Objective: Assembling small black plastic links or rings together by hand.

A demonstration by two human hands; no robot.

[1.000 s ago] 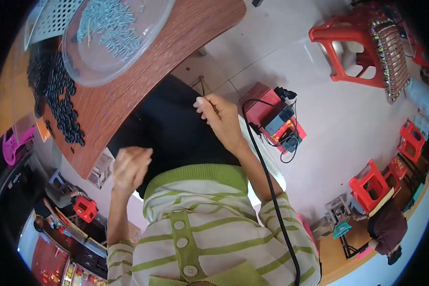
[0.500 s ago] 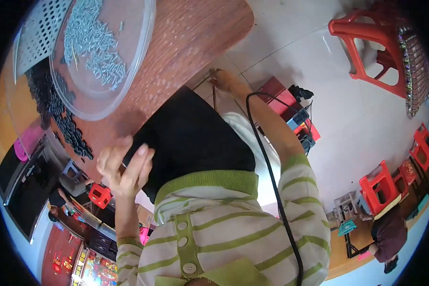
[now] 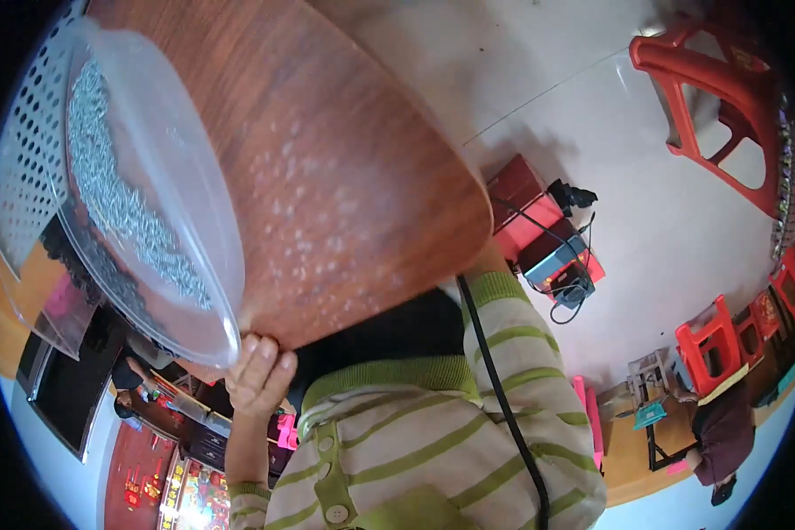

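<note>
left hand at the rim of the clear bowl, right hand out of sight

the left hand (image 3: 258, 375) sits at the near edge of the round reddish-brown wooden bench (image 3: 327, 177), directly under the lower rim of the large clear plastic bowl (image 3: 194, 256). the bowl lies up and to the left of the fingers (image 3: 269, 353), its rim overhanging the bench edge where the hand meets it. the bowl looks stretched by the lens, with its long axis running from the upper left down toward the hand. a band of small silvery metal pieces (image 3: 115, 194) lies along the inside of it, well above the hand.

the fingers are curled loosely, close together, knuckles upward, and their tips touch or nearly touch the bowl's rim and the bench edge; i cannot tell whether they grip the rim or only rest against it. nothing else shows in that hand.

the right arm in its green-and-cream striped sleeve (image 3: 521, 344) runs up to the far side of the bench and vanishes behind its edge, so the right hand is hidden and the state of its fingers cannot be told. the left hand is plainly the nearer one to the bowl.

a white perforated plastic basket (image 3: 22, 168) stands just beyond the bowl on the left. a black cable (image 3: 495, 389) runs down over the striped sleeve.
</note>
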